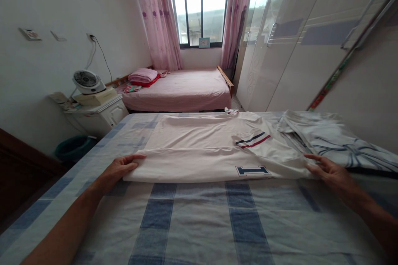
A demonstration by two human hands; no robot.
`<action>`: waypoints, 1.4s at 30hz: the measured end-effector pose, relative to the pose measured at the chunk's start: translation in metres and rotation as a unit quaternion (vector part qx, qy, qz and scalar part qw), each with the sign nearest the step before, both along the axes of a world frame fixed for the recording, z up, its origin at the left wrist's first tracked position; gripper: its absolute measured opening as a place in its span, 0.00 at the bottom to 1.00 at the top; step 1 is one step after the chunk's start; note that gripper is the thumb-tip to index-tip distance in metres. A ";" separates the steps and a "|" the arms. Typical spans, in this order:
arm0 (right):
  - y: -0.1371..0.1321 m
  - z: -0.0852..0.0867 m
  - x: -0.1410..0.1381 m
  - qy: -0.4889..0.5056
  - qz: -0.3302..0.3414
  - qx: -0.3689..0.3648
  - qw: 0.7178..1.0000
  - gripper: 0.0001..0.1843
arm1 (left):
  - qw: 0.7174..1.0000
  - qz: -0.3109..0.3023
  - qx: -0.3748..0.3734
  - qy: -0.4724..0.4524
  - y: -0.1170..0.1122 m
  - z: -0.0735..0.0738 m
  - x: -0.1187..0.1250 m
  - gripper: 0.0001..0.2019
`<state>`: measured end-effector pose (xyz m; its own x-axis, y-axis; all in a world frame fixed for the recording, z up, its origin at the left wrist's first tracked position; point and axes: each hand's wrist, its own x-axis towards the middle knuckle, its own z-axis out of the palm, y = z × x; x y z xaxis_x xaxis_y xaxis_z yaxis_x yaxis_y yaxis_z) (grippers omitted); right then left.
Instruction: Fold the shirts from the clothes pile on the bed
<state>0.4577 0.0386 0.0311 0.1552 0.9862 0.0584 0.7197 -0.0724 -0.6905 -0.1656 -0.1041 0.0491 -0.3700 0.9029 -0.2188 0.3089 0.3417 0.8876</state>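
Observation:
A white T-shirt [192, 132] lies sideways on the bed, its near side folded over into a long strip. On that strip shows a dark blue letter patch [252, 171], and a sleeve with blue and red stripes [253, 140] rests on top. My left hand [120, 169] pinches the strip's left end, at the near corner. At the right end, by the shoulder, my right hand [329, 172] grips the cloth between thumb and fingers. Both hands are closed on the shirt, low over the sheet.
Blue-and-white checked bedding [199, 223] lies under the shirt. Folded white clothing with dark lines [348, 143] sits to the right. Beyond are a pink bed [186, 87] and a white wardrobe [280, 49]. At left stand a fan [88, 81], a bedside cabinet [105, 112] and a green bin [74, 149].

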 end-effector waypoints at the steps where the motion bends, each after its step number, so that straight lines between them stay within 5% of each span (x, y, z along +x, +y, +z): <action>1: 0.001 -0.001 0.001 -0.008 0.004 -0.005 1.000 0.34 | 1.000 -0.002 -0.002 0.011 0.000 0.000 0.001 0.24; 6: -0.002 0.005 -0.002 -0.011 0.037 -0.029 0.999 0.34 | 0.998 -0.009 -0.001 0.055 -0.001 0.000 0.001 0.24; 13: -0.013 0.012 -0.007 -0.273 0.015 0.007 0.962 0.34 | 0.985 0.018 -0.015 0.168 0.001 0.000 -0.002 0.21; 17: -0.019 0.021 -0.026 -0.361 0.074 0.159 0.916 0.30 | 0.906 0.039 0.067 0.415 0.006 0.005 0.018 0.19; 20: -0.010 0.024 -0.051 -0.331 0.199 0.196 0.901 0.29 | 0.861 -0.081 0.184 0.467 0.016 0.007 0.053 0.19; 23: 0.016 0.015 -0.075 -0.314 0.312 0.186 0.877 0.29 | 0.830 -0.247 0.218 0.450 0.029 0.000 0.095 0.20; 26: 0.045 -0.005 -0.083 -0.337 0.348 0.161 0.860 0.29 | 0.781 -0.381 0.212 0.447 0.037 -0.015 0.124 0.25; 29: 0.065 -0.026 -0.074 -0.357 0.338 0.129 0.861 0.30 | 0.757 -0.452 0.179 0.436 0.037 -0.029 0.133 0.27; 35: 0.079 -0.035 -0.064 -0.357 0.307 0.130 0.873 0.30 | 0.798 -0.453 0.139 0.372 0.040 -0.017 0.129 0.24; 38: 0.082 -0.022 -0.088 -0.339 0.300 0.193 0.871 0.29 | 0.833 -0.394 0.142 0.362 0.056 -0.011 0.117 0.22; 42: 0.076 -0.010 -0.136 -0.325 0.318 0.244 0.856 0.29 | 0.857 -0.270 0.110 0.425 0.079 -0.021 0.079 0.24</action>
<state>0.3213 0.1148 0.0208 -0.6265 0.6924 0.3578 0.7501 0.6604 0.0355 -0.0864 -0.0250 0.0281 0.1742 0.9774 0.1199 0.9358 -0.2023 0.2888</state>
